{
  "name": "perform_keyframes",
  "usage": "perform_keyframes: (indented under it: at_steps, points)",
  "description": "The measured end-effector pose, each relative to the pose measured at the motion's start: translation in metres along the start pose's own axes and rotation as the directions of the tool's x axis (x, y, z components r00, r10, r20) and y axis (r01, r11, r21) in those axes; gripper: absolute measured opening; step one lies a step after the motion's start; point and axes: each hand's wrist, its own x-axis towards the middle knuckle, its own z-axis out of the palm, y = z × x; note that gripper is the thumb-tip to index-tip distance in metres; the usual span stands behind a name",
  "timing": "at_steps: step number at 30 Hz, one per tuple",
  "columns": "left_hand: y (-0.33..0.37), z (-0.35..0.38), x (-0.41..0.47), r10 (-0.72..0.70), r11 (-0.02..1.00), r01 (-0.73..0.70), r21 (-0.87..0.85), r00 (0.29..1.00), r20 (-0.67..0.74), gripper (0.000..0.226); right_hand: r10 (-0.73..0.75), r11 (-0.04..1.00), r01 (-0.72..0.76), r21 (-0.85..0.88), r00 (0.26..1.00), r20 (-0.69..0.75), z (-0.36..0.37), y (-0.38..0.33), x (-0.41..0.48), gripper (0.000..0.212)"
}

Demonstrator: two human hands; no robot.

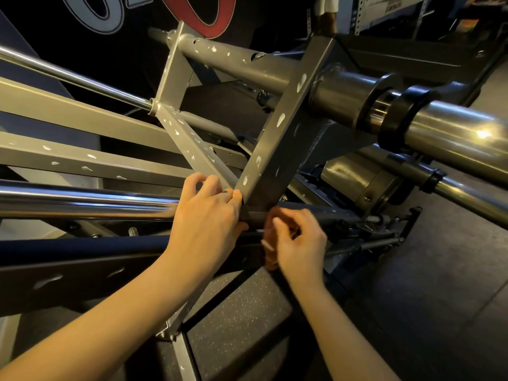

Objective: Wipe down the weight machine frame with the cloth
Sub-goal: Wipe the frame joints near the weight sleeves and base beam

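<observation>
weight machine frame, centre of the scene: grey painted square tubes that cross and meet at a welded joint in the near middle, their faces flecked with pale chips and smears. the left hand has its fingers curled round the lower end of the slimmer diagonal tube, right at that joint. the right hand, just to the right and slightly nearer, pinches a small orange-brown cloth with bent fingers; the cloth lies against the dark tube below the joint, and both hand and cloth are blurred. a chrome bar runs in from the left behind the left hand. at far right, a thick chrome sleeve carries a black collar. dark speckled floor lies beneath.
</observation>
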Motion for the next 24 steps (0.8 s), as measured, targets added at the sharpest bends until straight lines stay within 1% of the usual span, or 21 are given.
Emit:
perform_keyframes:
  at_steps: [1,2,3,4,7,8,9,10,11,12,13,14,15,16,18,19,20,22,23,24]
  points:
    - [0.0,0.0,0.0,-0.004,1.0,0.004,0.006,1.0,0.011,0.045,0.096,0.994,-0.098,-0.045,0.994,-0.044,-0.008,0.011,0.008,0.024]
    - [0.001,0.0,0.0,-0.008,1.0,0.008,0.008,1.0,0.016,0.047,0.151,0.982,-0.159,-0.102,0.985,-0.079,-0.015,0.02,0.012,0.025]
    - [0.002,0.001,-0.001,-0.009,1.0,0.009,0.008,1.0,0.017,0.047,0.162,0.974,-0.173,-0.148,0.983,-0.085,-0.017,0.023,0.012,0.026]
    - [0.002,0.002,-0.001,-0.011,1.0,0.011,0.006,1.0,0.009,0.047,0.137,0.976,-0.145,-0.163,0.989,-0.058,-0.014,0.021,0.008,0.026]
    - [0.003,0.006,-0.004,-0.034,0.999,0.033,-0.017,0.998,-0.052,0.046,-0.078,0.994,0.085,-0.069,0.993,0.092,0.004,0.001,-0.018,0.024]
    - [0.003,0.008,-0.006,-0.044,0.999,0.043,-0.024,0.996,-0.074,0.047,-0.124,0.99,0.13,-0.06,0.988,0.095,0.005,0.003,-0.019,0.023]
    - [0.004,0.01,-0.009,-0.054,0.998,0.052,-0.028,0.995,-0.088,0.05,-0.11,0.992,0.114,-0.062,0.992,0.064,0.003,0.012,-0.013,0.023]
    - [0.005,0.014,-0.011,-0.064,0.998,0.061,-0.032,0.993,-0.098,0.055,-0.037,0.997,0.037,-0.072,0.999,0.004,-0.002,0.025,0.0,0.023]
    - [0.007,0.017,-0.012,-0.075,0.997,0.071,-0.039,0.991,-0.108,0.059,0.073,0.995,-0.077,-0.064,0.995,-0.061,-0.01,0.038,0.015,0.024]
    - [0.01,0.021,-0.013,-0.085,0.996,0.079,-0.052,0.989,-0.125,0.063,0.175,0.982,-0.181,-0.05,0.979,-0.105,-0.019,0.048,0.028,0.025]
    - [0.013,0.025,-0.015,-0.089,0.994,0.079,-0.072,0.984,-0.152,0.067,0.215,0.973,-0.223,-0.051,0.968,-0.133,-0.024,0.054,0.034,0.025]
    - [0.017,0.029,-0.015,-0.089,0.992,0.071,-0.1,0.978,-0.189,0.069,0.195,0.975,-0.207,-0.076,0.97,-0.145,-0.021,0.055,0.033,0.023]
    - [0.021,0.033,-0.015,-0.091,0.989,0.062,-0.132,0.969,-0.23,0.072,0.134,0.986,-0.146,-0.083,0.983,-0.128,-0.014,0.049,0.026,0.023]
    - [0.025,0.037,-0.015,-0.095,0.985,0.052,-0.163,0.959,-0.266,0.075,0.04,0.996,-0.047,-0.074,0.995,-0.094,-0.005,0.038,0.015,0.023]
    - [0.033,0.043,-0.013,-0.106,0.975,0.039,-0.22,0.948,-0.299,0.083,-0.133,0.99,0.131,-0.042,0.99,-0.048,0.007,0.028,-0.004,0.022]
    - [0.037,0.045,-0.012,-0.116,0.969,0.042,-0.242,0.946,-0.302,0.086,-0.162,0.986,0.16,-0.04,0.986,-0.049,0.008,0.035,-0.003,0.021]
    - [0.041,0.047,-0.011,-0.13,0.964,0.049,-0.26,0.944,-0.303,0.088,-0.126,0.991,0.122,-0.058,0.989,-0.071,0.005,0.044,0.005,0.021]
    - [0.048,0.05,-0.007,-0.166,0.958,0.08,-0.275,0.937,-0.307,0.091,0.032,0.998,-0.041,-0.057,0.988,-0.152,-0.004,0.062,0.023,0.023]
    - [0.051,0.051,-0.005,-0.186,0.956,0.1,-0.275,0.933,-0.308,0.093,0.071,0.995,-0.081,-0.052,0.98,-0.185,-0.006,0.065,0.026,0.023]
    - [0.054,0.053,-0.003,-0.204,0.955,0.119,-0.273,0.929,-0.309,0.094,0.067,0.995,-0.079,-0.059,0.979,-0.191,-0.004,0.061,0.023,0.023]
